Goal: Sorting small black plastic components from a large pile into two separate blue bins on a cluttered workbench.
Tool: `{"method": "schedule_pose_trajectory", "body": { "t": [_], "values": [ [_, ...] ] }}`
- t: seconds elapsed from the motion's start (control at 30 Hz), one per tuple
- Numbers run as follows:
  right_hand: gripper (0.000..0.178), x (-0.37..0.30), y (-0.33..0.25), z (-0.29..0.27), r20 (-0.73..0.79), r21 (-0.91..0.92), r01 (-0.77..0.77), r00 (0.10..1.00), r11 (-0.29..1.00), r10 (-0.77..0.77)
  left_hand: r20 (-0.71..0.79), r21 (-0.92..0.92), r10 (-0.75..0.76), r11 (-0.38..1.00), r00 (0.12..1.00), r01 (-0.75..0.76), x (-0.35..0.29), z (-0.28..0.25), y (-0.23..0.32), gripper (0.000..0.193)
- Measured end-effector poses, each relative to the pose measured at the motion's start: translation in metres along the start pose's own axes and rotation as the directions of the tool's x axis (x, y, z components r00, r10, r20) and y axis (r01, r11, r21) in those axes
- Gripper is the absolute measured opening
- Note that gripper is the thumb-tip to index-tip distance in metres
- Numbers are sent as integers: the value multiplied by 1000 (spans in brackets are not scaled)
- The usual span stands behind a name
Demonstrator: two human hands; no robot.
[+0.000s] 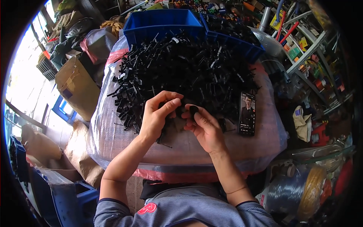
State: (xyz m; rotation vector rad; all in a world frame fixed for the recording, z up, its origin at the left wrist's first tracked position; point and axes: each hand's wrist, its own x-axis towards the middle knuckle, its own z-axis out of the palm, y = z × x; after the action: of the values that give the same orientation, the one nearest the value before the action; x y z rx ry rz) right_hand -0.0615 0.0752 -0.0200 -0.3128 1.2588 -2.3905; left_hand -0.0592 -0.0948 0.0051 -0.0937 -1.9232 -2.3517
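My left hand (158,113) is closed in a pinch at the near edge of a big heap of small black plastic parts (181,64). A dark piece seems to sit at its fingertips, but it blends into the heap behind. Just to the right, my right hand (206,126) grips a small black plastic part (193,109) between thumb and fingers. The part's rounded end shows above the thumb. Both hands face each other with a narrow gap between the fingertips. The heap lies on a surface covered in clear and pinkish plastic sheeting (124,147).
A blue bin (162,32) stands behind the heap, and another blue bin (234,44) with black parts is at its right. A phone (247,113) showing a person on its screen lies right of my hands. Cardboard (77,83) leans at left; a wire spool (291,193) sits lower right.
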Motion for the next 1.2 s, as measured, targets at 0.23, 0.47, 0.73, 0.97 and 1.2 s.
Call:
{"method": "schedule_pose_trajectory", "body": {
  "t": [0.23,0.47,0.73,0.97,1.2],
  "values": [
    [35,-2,-2,4,-45,-61,49,998,997,-52,10,-57,-111,992,994,111,4,-3,-4,18],
    [31,-4,5,-2,-140,-23,24,990,999,-27,24,-131,-121,984,992,123,4,-2,-3,17],
    [28,-3,28,-5,-108,170,-16,993,985,35,-2,56,95,994,995,-95,-6,9,0,20],
    [39,0,75,-1,181,712,-174,982,680,62,358,632,579,427,732,-647,-19,17,-2,44],
    [38,6,34,11,-102,567,-21,990,824,95,408,687,648,246,643,-684,-19,23,4,54]
  ]
}}
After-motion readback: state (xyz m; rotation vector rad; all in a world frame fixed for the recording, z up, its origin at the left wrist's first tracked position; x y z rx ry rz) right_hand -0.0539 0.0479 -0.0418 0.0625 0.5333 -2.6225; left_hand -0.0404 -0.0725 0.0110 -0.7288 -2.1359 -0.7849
